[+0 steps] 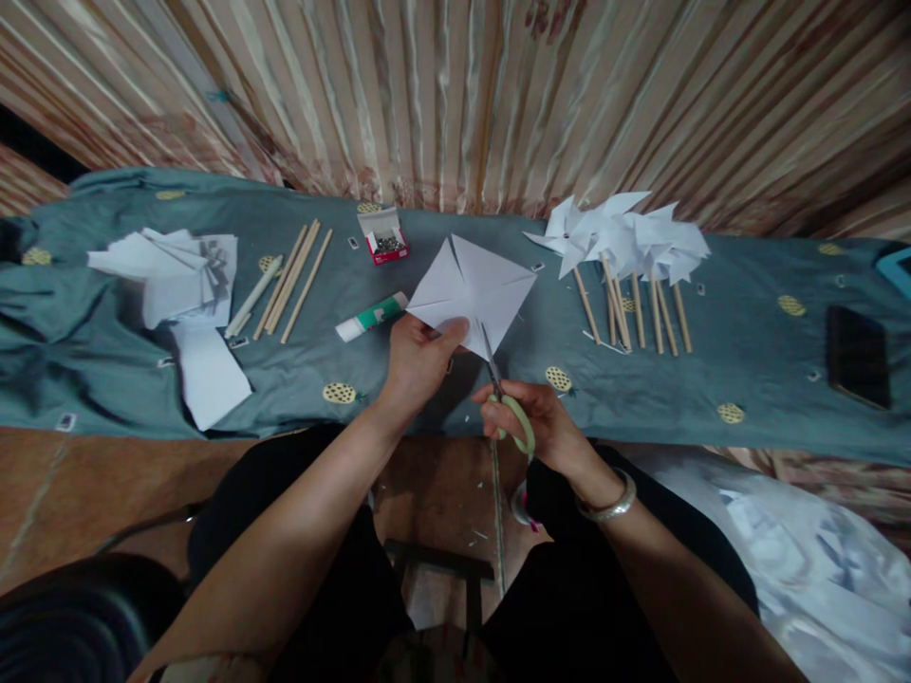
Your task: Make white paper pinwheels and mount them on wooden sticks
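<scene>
My left hand [419,360] pinches the lower edge of a creased white paper square [471,289], holding it up over the table's front edge. My right hand [535,422] grips green-handled scissors [507,398], and their blades reach into the paper's lower corner along a crease. A silver bangle sits on my right wrist.
A teal cloth [747,370] covers the table. On it lie a glue stick [370,317], a small red box of pins [385,237], wooden sticks [293,280], a stack of white paper [177,275], several finished paper pinwheels [626,242] and a dark phone [858,357].
</scene>
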### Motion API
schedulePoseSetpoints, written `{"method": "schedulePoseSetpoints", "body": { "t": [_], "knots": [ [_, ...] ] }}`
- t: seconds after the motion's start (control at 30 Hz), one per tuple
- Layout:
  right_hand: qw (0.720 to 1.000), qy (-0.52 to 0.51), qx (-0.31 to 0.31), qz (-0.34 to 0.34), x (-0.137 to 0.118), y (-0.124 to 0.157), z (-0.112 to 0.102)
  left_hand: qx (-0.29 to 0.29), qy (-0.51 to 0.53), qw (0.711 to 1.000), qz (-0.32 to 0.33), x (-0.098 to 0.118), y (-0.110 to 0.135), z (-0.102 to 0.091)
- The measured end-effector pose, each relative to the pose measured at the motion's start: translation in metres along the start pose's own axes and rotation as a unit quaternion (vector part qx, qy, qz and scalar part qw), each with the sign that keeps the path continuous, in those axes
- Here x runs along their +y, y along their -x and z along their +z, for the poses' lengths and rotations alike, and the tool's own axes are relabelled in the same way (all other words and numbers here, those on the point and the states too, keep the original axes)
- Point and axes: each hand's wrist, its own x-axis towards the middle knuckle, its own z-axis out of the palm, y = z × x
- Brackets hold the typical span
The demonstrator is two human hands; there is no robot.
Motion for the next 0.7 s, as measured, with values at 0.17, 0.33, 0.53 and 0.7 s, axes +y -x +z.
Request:
{"method": "schedulePoseSetpoints", "body": {
  "t": [0.17, 0.33, 0.53, 0.7],
  "knots": [
    [1.0, -0.004, 0.003, 0.007, -0.0007, 0.0005, 0.0, 0.002, 0.005, 1.0, -0.013, -0.0008, -0.0009, -0.0006],
    [1.0, -0.014, 0.01, 0.011, -0.0005, 0.0007, -0.0005, 0.001, 0.013, 1.0, -0.006, -0.0021, -0.0019, 0.0002],
    [0.998, -0.046, 0.011, 0.032, -0.0002, 0.0002, -0.0004, 0.005, 0.02, 1.0, -0.009, -0.0011, -0.0013, 0.0006],
    [0.998, -0.042, 0.017, 0.031, 0.0008, 0.0006, -0.0009, -0.008, 0.025, 1.0, -0.002, -0.0018, 0.0008, 0.0006]
  ]
}}
